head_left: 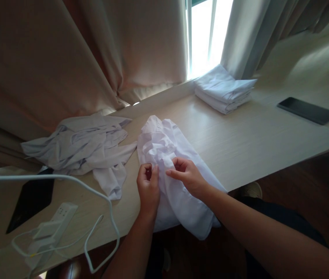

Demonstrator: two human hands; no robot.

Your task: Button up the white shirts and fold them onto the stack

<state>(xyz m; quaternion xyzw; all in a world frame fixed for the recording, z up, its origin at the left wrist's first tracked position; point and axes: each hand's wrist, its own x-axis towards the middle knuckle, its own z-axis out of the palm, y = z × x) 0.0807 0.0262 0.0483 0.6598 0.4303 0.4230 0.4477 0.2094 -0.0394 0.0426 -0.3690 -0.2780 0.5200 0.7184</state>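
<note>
Two bare hands work a crumpled white garment (178, 170) at the near edge of a pale wooden table (240, 135). The left hand (148, 184) is clenched on a fold of the cloth, fingers curled in toward the palm, while the right hand (186, 172) pinches the same bunched fabric just beside it, thumb and fingertips closed on the cloth. The garment lies directly under and between both hands: its gathered upper part rises just beyond the knuckles, and its lower part hangs over the table edge toward the person's lap.

To the left, a loose heap of pale clothes (85, 149) sprawls on the table, one end nearly touching the garment. Well apart, near the window (207, 35), a folded stack of white cloth (225, 91) sits squarely. A dark phone (308, 110) lies flat at the far right. At the near left, a white power strip (55, 224) and a looping white cable (94, 193) rest beside a dark flat object (30, 201). Beige curtains (80, 58) hang behind.
</note>
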